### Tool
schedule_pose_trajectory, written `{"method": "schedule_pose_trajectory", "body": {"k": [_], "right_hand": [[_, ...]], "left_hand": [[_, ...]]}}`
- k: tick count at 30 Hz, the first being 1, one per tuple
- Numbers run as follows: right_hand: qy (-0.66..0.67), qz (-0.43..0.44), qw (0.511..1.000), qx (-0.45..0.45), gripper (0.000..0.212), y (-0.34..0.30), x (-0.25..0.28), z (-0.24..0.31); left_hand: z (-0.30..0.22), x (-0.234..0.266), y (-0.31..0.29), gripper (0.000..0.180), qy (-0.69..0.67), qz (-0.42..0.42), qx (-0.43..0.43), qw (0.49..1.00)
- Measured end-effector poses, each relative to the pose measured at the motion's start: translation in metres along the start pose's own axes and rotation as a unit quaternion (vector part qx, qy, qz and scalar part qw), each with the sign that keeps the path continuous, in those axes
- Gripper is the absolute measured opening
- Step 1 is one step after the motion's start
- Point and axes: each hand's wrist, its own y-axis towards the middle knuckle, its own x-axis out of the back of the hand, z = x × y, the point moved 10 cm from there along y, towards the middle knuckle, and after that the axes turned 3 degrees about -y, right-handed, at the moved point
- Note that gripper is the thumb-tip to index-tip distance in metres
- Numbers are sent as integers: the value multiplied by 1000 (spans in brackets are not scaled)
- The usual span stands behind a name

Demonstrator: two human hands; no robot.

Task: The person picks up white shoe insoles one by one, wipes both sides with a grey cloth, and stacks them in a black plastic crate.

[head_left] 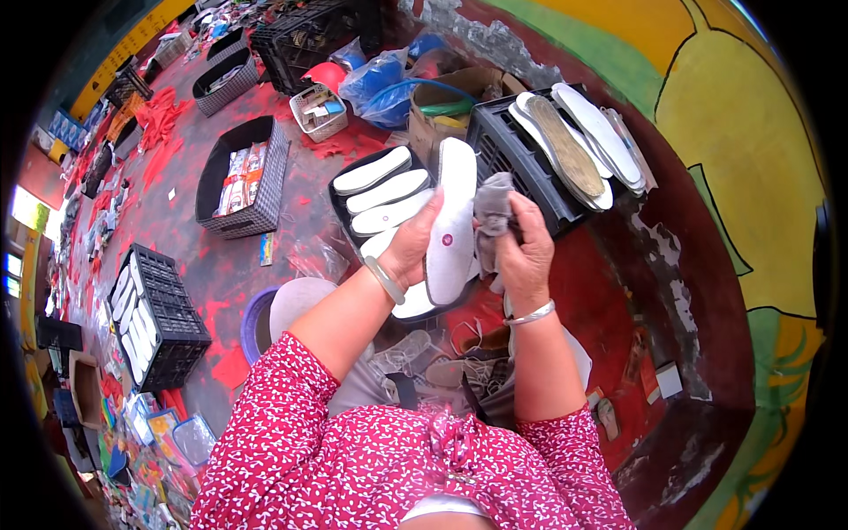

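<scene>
White insole [450, 221]: held upright at picture centre, gripped along its edge by the left hand [412, 243], presumably so its face is exposed for wiping. Grey cloth [493, 210]: bunched in the closed right hand [525, 253], touching the insole at its 3 o'clock side. Black tray [340, 208]: directly behind at 11 o'clock from the hands, holding more white insoles laid flat in a row. Black crate [521, 172]: at 2 o'clock, further insoles stacked across its top. Cardboard box [442, 106]: at 12 o'clock. Grey basket [238, 177]: at 10 o'clock on the red floor [194, 238].
</scene>
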Motion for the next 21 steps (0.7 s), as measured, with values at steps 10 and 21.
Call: {"method": "schedule_pose_trajectory", "body": {"k": [10, 21], "right_hand": [[-148, 198, 965, 81, 34, -55, -82, 25], [338, -8, 899, -279, 33, -32, -11, -35]], "left_hand": [[-65, 43, -10, 49, -65, -174, -152, 971], [-75, 36, -13, 43, -9, -165, -235, 958]]}}
